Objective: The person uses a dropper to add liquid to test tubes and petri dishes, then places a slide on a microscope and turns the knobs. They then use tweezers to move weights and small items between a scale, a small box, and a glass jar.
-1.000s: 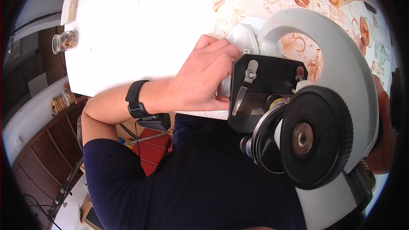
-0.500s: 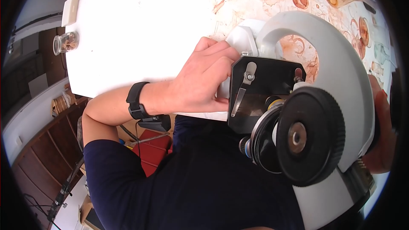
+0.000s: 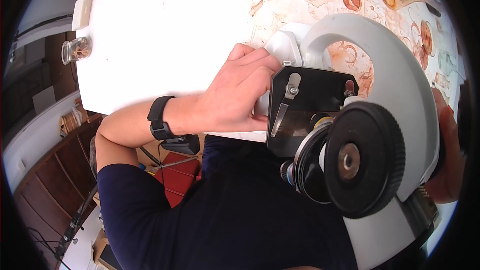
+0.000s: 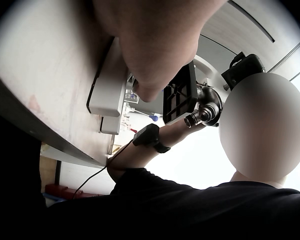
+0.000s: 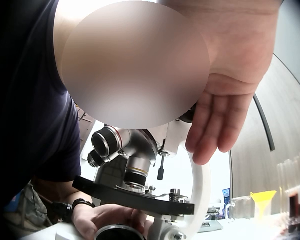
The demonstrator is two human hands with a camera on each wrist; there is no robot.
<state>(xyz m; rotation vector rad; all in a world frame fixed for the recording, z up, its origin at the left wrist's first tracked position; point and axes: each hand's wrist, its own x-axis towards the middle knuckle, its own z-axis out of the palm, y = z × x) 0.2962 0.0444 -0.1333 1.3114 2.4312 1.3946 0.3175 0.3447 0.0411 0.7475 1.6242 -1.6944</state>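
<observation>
A light grey microscope (image 3: 400, 60) stands before me, its black ribbed eyepiece (image 3: 380, 180) close to the head camera. My left hand (image 3: 235, 92) reaches under the black stage (image 3: 320, 82), thumb and fingers bent around a pale round part. From the right wrist side, this hand (image 5: 102, 217) sits behind a black-rimmed round mirror (image 5: 119, 231) below the stage. My right hand (image 3: 449, 155) is beside the microscope's arm, mostly hidden in the head view. Three of its fingers (image 5: 215, 125) extend downward near a black knob (image 5: 188, 116); thumb and index finger are masked.
Objective lenses (image 5: 136, 172) point down at the stage clips. A glass jar (image 3: 77, 49) stands at the table's left edge. Brown stains mark the white table (image 3: 180, 30) at the back right. Glassware and a yellow funnel (image 5: 263, 200) stand beyond the microscope.
The eyepiece and upper arm shifted slightly left in the head view, and my right hand came in with them. My left hand stays almost where it was under the stage.
</observation>
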